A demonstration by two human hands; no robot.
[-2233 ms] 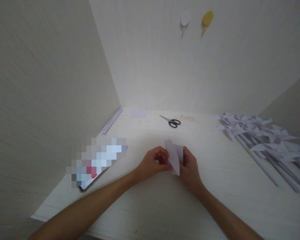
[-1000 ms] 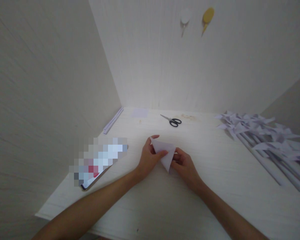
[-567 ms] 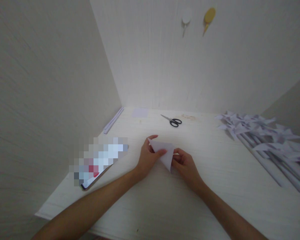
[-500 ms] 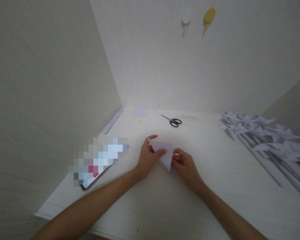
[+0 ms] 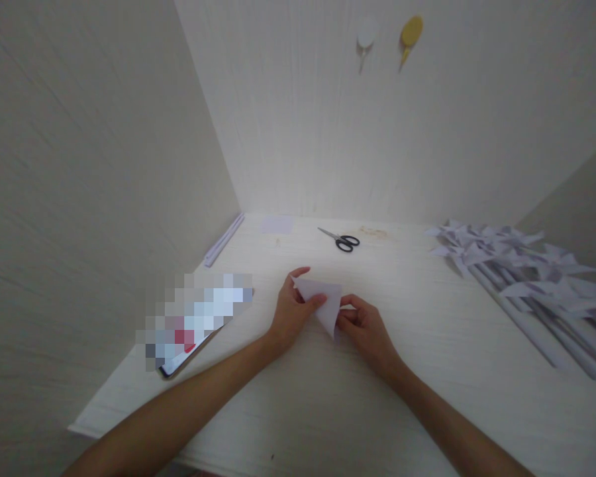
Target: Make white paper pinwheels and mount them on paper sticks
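A small white paper folded into a triangle point(image 5: 326, 301) lies flat on the pale wooden table point(image 5: 328, 397) near its middle. My left hand point(image 5: 292, 311) pins the triangle's upper left part with thumb and fingers. My right hand point(image 5: 365, 326) pinches the lower point of the triangle from the right. Both hands rest on the tabletop.
Black-handled scissors point(image 5: 342, 240) lie at the back of the table. A pile of white paper pinwheels on rolled paper sticks point(image 5: 521, 268) fills the right side. A phone point(image 5: 193, 318) lies at the left, a square paper point(image 5: 277, 225) and paper sticks point(image 5: 223, 240) at the back left.
The paper was held up between both hands; now it is folded into a triangle and pressed flat on the table. In the last half second the hands hardly moved.
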